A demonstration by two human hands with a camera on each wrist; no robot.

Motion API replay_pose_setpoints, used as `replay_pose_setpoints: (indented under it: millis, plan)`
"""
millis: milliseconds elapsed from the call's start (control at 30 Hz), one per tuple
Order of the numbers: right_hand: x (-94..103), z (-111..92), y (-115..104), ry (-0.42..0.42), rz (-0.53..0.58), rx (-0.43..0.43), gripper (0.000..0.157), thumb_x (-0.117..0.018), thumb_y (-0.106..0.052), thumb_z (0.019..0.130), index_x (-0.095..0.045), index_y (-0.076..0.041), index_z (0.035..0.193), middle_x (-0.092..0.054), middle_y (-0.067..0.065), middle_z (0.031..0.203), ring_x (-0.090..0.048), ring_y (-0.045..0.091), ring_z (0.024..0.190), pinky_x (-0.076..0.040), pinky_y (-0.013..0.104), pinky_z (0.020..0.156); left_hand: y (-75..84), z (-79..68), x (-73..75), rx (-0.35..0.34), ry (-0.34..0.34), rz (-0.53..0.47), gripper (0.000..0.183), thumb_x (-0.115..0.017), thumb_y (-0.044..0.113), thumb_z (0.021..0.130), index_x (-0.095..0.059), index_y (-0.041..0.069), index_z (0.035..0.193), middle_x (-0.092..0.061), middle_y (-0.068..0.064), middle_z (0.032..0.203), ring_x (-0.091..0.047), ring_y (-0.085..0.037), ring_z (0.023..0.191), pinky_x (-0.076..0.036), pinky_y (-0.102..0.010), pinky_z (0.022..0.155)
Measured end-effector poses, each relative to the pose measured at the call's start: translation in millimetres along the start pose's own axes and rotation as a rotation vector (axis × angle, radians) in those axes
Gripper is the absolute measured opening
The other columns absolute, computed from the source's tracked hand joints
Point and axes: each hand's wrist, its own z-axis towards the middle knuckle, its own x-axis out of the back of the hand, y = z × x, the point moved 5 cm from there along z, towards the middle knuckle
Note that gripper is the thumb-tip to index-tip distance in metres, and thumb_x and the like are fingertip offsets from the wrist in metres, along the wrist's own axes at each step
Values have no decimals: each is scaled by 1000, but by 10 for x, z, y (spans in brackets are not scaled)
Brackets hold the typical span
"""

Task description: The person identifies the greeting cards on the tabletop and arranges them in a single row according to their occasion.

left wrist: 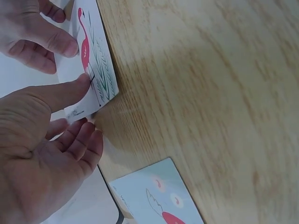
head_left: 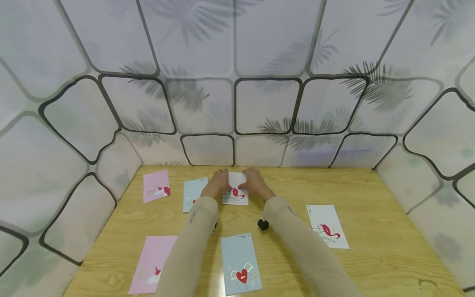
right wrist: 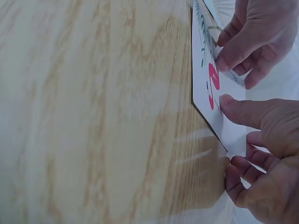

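A white flamingo card (head_left: 236, 199) lies at the back of the table, close to the wall. My left hand (head_left: 219, 184) grips its left edge, thumb on the printed face and fingers at the edge. On the opposite edge, my right hand (head_left: 257, 184) pinches the same card the same way. In the left wrist view the red flamingo and green reeds on the card (left wrist: 96, 56) show between the two thumbs. From the right wrist, the card (right wrist: 205, 60) appears slightly raised at its near side. Just left of the left hand is a pale blue card (head_left: 193, 190), partly covered by the arm.
Two pink unicorn cards, a small one (head_left: 156, 186) and a larger one (head_left: 152, 260), lie on the left. A blue winged-heart card (head_left: 237, 251) is at front centre. Another white flamingo card (head_left: 324, 218) lies right, partly behind the right sleeve. Patterned fabric walls (head_left: 208, 111) enclose the wooden table (head_left: 386, 231).
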Motion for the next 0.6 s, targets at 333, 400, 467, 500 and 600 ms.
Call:
replay_pose_setpoints:
  millis: [333, 400, 467, 500, 600]
  plan:
    - [-19, 7, 109, 72, 145, -61, 53, -87, -8, 83, -64, 12, 125, -65, 25, 127, -55, 40, 125, -41, 46, 112, 6, -17, -5, -9, 37, -142, 73, -79, 2, 89, -36, 7, 148, -53, -23, 137, -62, -36, 116, -52, -50, 101]
    - [-19, -5, 147, 94, 209, -92, 42, -85, -5, 85, -67, 10, 120, -67, 23, 121, -60, 37, 118, -47, 45, 105, 14, -26, -7, -11, 29, -148, 73, -79, 2, 90, -35, 8, 148, -52, -24, 137, -64, -35, 112, -53, -48, 98]
    - [-3, -42, 178, 119, 280, -122, 31, -81, -2, 87, -70, 8, 114, -69, 20, 114, -63, 34, 108, -52, 44, 97, 21, -39, -1, -22, 36, -153, 71, -77, 2, 91, -35, 7, 147, -53, -23, 136, -63, -35, 112, -53, -48, 98]
    - [9, -59, 190, 135, 305, -127, 26, -79, -2, 89, -71, 7, 112, -70, 18, 109, -64, 31, 101, -53, 42, 91, 21, -43, 1, -30, 44, -150, 69, -76, 1, 92, -35, 7, 147, -54, -22, 134, -63, -35, 112, -52, -48, 99]
    - [55, -115, 219, 162, 377, -141, 19, -73, -2, 93, -72, 6, 111, -70, 16, 102, -62, 26, 92, -53, 40, 82, 28, -40, 16, -74, 83, -136, 58, -71, 1, 96, -39, 5, 144, -58, -19, 126, -63, -34, 112, -52, -47, 100]
